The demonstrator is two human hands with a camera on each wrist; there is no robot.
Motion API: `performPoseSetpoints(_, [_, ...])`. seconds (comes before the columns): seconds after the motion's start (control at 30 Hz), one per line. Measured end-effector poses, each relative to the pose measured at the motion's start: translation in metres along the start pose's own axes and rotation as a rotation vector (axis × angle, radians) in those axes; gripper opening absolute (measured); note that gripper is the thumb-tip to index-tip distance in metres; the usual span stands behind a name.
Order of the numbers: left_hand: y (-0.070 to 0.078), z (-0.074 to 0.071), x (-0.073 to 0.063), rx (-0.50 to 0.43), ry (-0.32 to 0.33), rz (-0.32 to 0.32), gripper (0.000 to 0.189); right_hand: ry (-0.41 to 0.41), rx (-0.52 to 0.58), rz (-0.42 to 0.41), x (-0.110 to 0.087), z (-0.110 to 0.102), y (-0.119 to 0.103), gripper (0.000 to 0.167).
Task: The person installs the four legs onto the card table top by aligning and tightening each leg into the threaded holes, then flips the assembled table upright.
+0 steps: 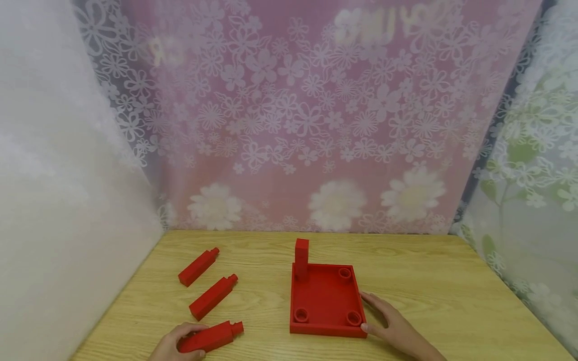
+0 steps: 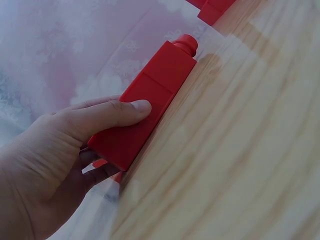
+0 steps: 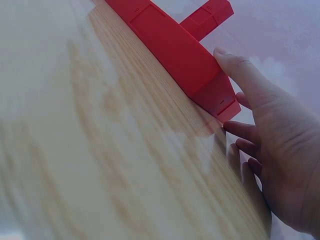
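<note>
Near the front left, my left hand [image 1: 170,345] holds a red square peg with a round threaded end [image 1: 211,337] between thumb and fingers. In the left wrist view this peg [image 2: 150,90] lies along the wooden tabletop, threaded end pointing away from the palm. A shallow red square tray [image 1: 325,297] rests on the table right of centre. One matching red peg [image 1: 301,256] stands upright in its far left corner, and round sockets show in the other three corners. My right hand [image 1: 395,326] touches the tray's right side, thumb at the near corner, fingers loosely extended along the edge.
Two more red pegs lie on the table [image 1: 406,260] to the left: a farther one [image 1: 197,267] and a nearer one [image 1: 212,298], both slanted. A pink flowered curtain [image 1: 289,125] hangs behind the table, with a white sheet [image 1: 67,175] on the left.
</note>
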State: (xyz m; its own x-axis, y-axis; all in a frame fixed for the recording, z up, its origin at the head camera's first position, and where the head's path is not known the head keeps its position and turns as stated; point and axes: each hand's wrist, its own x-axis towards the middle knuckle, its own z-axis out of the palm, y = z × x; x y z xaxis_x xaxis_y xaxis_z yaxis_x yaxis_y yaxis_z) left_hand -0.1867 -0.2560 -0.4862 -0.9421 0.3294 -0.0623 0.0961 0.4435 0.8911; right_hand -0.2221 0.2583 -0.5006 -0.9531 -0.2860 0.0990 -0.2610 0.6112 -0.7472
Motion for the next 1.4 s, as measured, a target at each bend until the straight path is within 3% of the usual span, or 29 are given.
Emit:
performPoseSetpoints(0.27, [0.005, 0.002, 0.001, 0.130, 0.061, -0.019, 0.048, -0.012, 0.009, 0.006, 0.000, -0.001, 0.001, 0.070])
performPoseSetpoints(0.53, [0.011, 0.007, 0.004, 0.172, 0.159, 0.051, 0.049, -0.024, 0.022, 0.020, 0.001, -0.001, 0.002, 0.070])
performPoseSetpoints(0.7, [0.022, 0.014, 0.005, 0.161, 0.199, 0.045, 0.047, -0.022, 0.023, 0.025, 0.000, -0.001, -0.001, 0.070])
performPoseSetpoints(0.9, [0.034, 0.019, 0.009, 0.215, 0.195, 0.102, 0.045, -0.015, 0.009, 0.009, 0.000, -0.001, -0.003, 0.070])
performPoseSetpoints(1.17, [0.048, 0.020, 0.025, 0.142, 0.159, 0.140, 0.046, -0.019, 0.012, 0.025, 0.001, -0.001, 0.001, 0.071])
performPoseSetpoints(1.4, [0.061, 0.021, 0.038, 0.160, 0.150, 0.249, 0.041, -0.011, 0.001, 0.016, 0.002, 0.001, 0.003, 0.071])
